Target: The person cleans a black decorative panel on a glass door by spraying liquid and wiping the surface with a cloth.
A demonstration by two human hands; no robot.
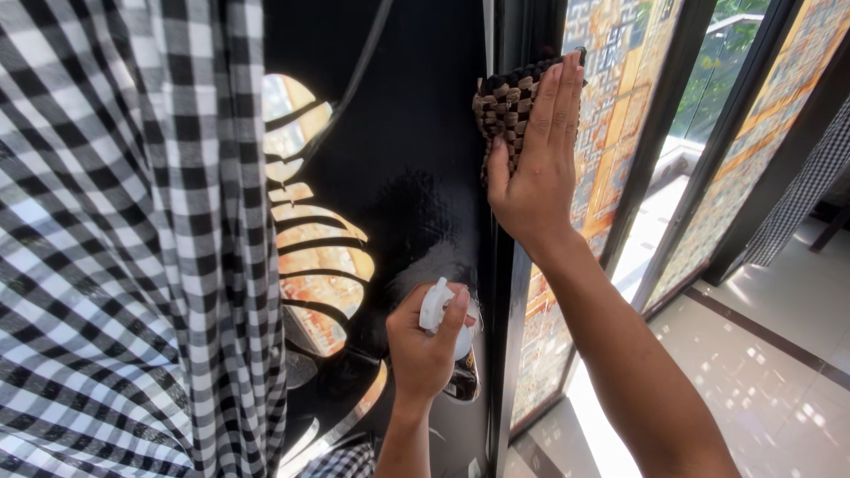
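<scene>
My right hand (537, 159) lies flat, fingers up, pressing a brown woven cloth (501, 108) against the edge of a glossy black door panel (407, 150). Lower down, my left hand (423, 347) is wrapped around a spray bottle with a white nozzle head (436, 306), held close to the black panel. The bottle's body is mostly hidden by my fingers and the dark surface.
A black-and-white checked curtain (124, 248) hangs at the left. Patterned orange and blue glass panes (611, 80) in black frames run to the right. A pale tiled floor (779, 354) with dark border lines lies at the lower right. Another checked cloth (810, 186) hangs far right.
</scene>
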